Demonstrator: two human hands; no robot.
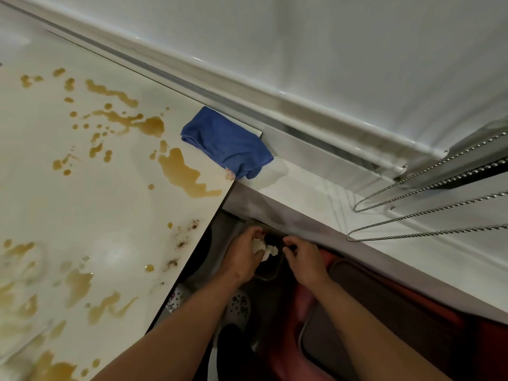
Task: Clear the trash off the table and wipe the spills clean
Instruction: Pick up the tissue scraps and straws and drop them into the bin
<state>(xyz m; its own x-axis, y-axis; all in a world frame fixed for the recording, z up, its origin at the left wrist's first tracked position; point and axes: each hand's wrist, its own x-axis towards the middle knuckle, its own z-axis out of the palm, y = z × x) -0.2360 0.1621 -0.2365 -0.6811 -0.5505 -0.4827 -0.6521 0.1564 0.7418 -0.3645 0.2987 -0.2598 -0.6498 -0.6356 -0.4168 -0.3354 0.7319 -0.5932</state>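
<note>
The white table fills the left, covered in brown liquid spills and dark crumbs. A blue cloth lies folded on the table's far right corner, hanging slightly over the edge. Below the table edge, my left hand is closed around crumpled white tissue over a small dark bin on the floor. My right hand pinches the bin's dark rim or liner just right of the tissue. Most of the bin is hidden by my hands.
A white windowsill ledge runs along the right, with metal bead chains from a blind lying on it. A red seat stands below the ledge. White spotted shoes show on the floor.
</note>
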